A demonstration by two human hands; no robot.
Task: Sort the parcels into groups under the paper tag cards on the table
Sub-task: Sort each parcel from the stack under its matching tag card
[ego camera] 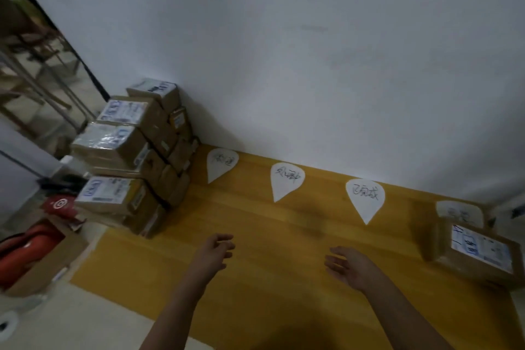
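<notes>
Parcels are sitting in a tall stack (133,156) at the far left corner of the surface (270,287), close to the wall. Both hands are hanging over the middle of the surface and holding nothing. The left hand (211,250) is showing loose, slightly spread fingers, and the right hand (349,267) is lying open with its fingers relaxed and pointing left. The stack is lying ahead and to the left of both hands, so the left hand is nearer to it. I am guessing a sideways reach to the left is coming next. The stack seems to be running back toward the wall. Four cards (287,182) are lying in a row along the wall. One box (477,256) is sitting far right, just below the last card (458,212), well apart from the stack.
</notes>
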